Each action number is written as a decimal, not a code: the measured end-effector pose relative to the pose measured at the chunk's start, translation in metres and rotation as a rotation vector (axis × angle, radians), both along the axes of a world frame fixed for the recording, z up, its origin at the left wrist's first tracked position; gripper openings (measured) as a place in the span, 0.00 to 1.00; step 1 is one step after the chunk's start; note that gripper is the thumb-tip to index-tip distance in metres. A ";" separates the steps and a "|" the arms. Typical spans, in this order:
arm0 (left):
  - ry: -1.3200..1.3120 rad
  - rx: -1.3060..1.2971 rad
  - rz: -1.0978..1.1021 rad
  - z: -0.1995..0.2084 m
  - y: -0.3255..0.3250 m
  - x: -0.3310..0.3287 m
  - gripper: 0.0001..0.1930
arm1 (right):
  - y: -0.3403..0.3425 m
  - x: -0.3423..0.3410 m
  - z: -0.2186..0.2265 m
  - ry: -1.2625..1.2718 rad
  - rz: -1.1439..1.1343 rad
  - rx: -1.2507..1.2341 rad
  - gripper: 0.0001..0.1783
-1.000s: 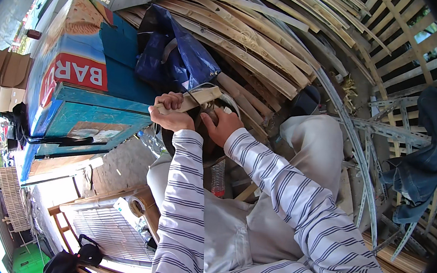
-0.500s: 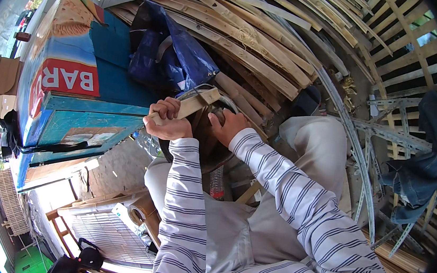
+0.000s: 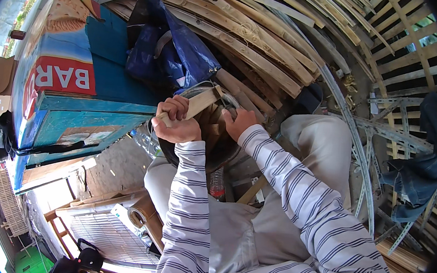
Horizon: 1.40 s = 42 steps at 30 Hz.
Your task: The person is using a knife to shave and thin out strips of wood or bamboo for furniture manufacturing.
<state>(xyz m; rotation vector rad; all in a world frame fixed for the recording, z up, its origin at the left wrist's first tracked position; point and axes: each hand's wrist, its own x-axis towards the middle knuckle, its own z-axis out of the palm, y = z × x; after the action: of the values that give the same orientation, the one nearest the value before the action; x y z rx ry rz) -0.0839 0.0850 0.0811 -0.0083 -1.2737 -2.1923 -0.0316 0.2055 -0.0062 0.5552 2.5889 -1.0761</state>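
My left hand is closed round the near end of a flat strip of pale wood, thumb along its side. The strip slopes up and away to the right, over a dark round bucket between my knees. At the strip's far end my right hand is closed with its thumb raised; a dark object shows by its fingers, too small to name. Thin wire curves round the bucket's rim. More brown pieces lie inside the bucket, partly hidden by my hands.
A blue painted box stands at left, a blue tarp bag beside it. Long wooden strips are piled ahead. Metal angle bars and hanging jeans are at right. A clear bottle stands below the bucket.
Both hands have shifted a little to the right, and the strip has moved with them. My right hand has also gone slightly farther away. The view has turned a little.
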 end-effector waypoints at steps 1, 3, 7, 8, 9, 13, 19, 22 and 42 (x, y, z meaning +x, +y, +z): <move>-0.003 -0.029 0.024 -0.001 -0.004 0.002 0.23 | -0.012 0.005 0.015 -0.014 0.013 -0.009 0.33; -0.037 -0.049 0.064 -0.001 -0.018 0.003 0.23 | -0.032 0.006 0.062 -0.051 0.083 -0.133 0.34; -0.050 -0.031 -0.014 -0.002 -0.004 0.004 0.25 | -0.005 -0.004 0.011 -0.096 0.008 -0.052 0.33; -0.031 -0.030 0.004 -0.001 -0.003 0.002 0.24 | -0.005 -0.007 0.008 -0.048 0.020 -0.085 0.33; -0.011 -0.030 0.021 0.000 -0.002 0.000 0.24 | -0.008 -0.003 0.007 -0.050 0.021 -0.090 0.33; -0.021 -0.061 0.011 0.004 -0.007 -0.001 0.25 | -0.014 0.001 0.026 -0.059 0.066 -0.135 0.33; -0.036 -0.066 -0.025 0.009 -0.018 0.001 0.23 | 0.001 -0.018 0.047 0.049 -0.037 -0.116 0.35; -0.060 0.041 -0.018 0.021 -0.034 0.005 0.22 | 0.016 -0.019 0.060 0.310 -0.049 -0.135 0.33; -0.972 -1.944 -0.025 -0.107 -0.058 0.050 0.27 | 0.103 -0.010 0.121 0.152 -0.364 -0.669 0.27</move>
<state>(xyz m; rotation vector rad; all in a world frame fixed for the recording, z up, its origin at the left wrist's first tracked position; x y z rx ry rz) -0.0340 0.0273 -0.0262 0.2747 -3.2538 -0.0279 -0.0420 0.3089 0.1148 0.7972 2.0722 -2.0476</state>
